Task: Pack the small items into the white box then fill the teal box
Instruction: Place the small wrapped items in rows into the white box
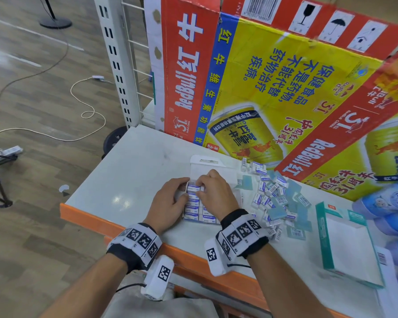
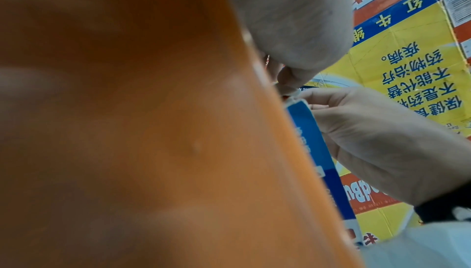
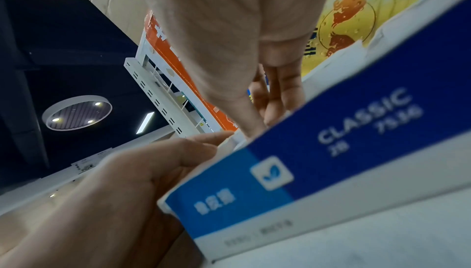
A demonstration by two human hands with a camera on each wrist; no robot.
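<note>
White box (image 1: 194,204) flat on the pale table (image 1: 129,171), lid flap (image 1: 207,164) folded back toward the far side, already holding neat rows of small erasers (image 1: 192,213) in blue-and-white sleeves, packed side by side. Both hands right over its far end: left hand (image 1: 168,203) with fingers curled against the box's left edge and thumb near the top row, right hand (image 1: 216,193) pinching one eraser (image 1: 193,188) at the top of the stack, fingertips bent round it. Can't tell whether that eraser is fully seated or not, knuckles in the way. From the right wrist view, just the box's blue printed side (image 3: 318,161) up close with the left hand (image 3: 127,181) wrapped round its corner. Loose pile of erasers (image 1: 274,196) just to the right of the box, mixed with pale teal plastic sleeves (image 1: 278,213), all jumbled. Teal box (image 1: 345,242) further right near the table's front edge, lying open, only a white inside showing. Big red and yellow cardboard carton (image 1: 274,76) propped along the back, blue-wrapped packs (image 1: 391,203) at the far right edge.
</note>
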